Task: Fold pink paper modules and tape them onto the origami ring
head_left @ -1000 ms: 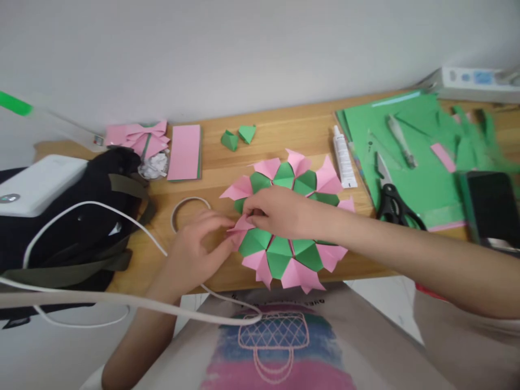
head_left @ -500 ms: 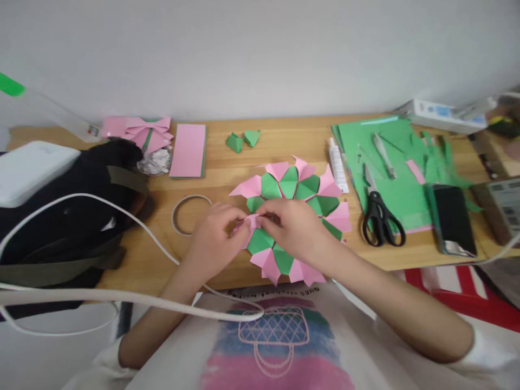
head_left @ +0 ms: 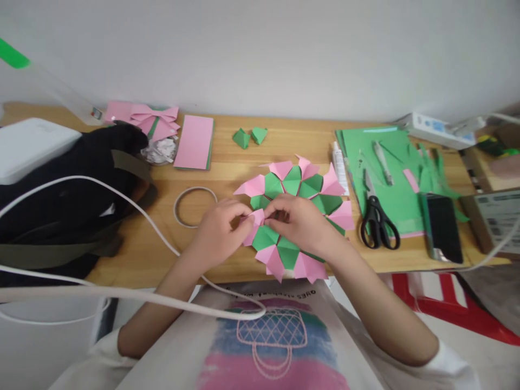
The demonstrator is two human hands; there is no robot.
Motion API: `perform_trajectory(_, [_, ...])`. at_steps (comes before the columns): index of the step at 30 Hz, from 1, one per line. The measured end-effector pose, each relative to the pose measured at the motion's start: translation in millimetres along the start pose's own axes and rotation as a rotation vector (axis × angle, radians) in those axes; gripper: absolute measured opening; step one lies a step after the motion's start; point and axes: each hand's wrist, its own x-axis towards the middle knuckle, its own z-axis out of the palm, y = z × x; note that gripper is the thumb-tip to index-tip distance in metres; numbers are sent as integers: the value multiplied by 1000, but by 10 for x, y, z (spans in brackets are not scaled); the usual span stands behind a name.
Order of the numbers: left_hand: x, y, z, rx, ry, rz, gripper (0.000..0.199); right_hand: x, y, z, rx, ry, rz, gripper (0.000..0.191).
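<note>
A round wreath of folded paper, green inside with pink pointed tips around its rim, lies on the table before me. At its left side, my left hand pinches a pink paper tip between thumb and fingers. My right hand reaches over the wreath and its closed thumb and fingertips meet the same pink piece from the right. It covers part of the wreath's middle. A roll of tape lies just left of my left hand.
Two green folded pieces and a pink paper stack lie toward the wall. Right of the wreath are a glue tube, black scissors, green sheets and a phone. A white cable crosses in front on the left.
The camera view has shifted slightly. Both hands stay at the same pink tip, with the fingers a little farther apart, so more of the pink paper shows between them.
</note>
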Motion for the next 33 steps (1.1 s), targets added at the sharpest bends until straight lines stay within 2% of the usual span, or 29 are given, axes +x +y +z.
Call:
perform_trajectory(5, [20,-18,-3,-41,-30,13,20,0,34,-5,95,-34,6,10])
perform_trajectory(14, [44,-38,-12,-38,-86,31,19,4,-30,-2,24,-48,37,15])
perform_trajectory(19, [70,-14,-8,-12,-120,35,26,-43,-81,76,-121,45,99,10])
perform_trajectory(25, [68,16,24,-26,-109,28,21,-111,-127,166,-181,135,148,9])
perform_trajectory(33, [78,19,37,-36,-117,17,23,-162,-116,238,-156,259,88,11])
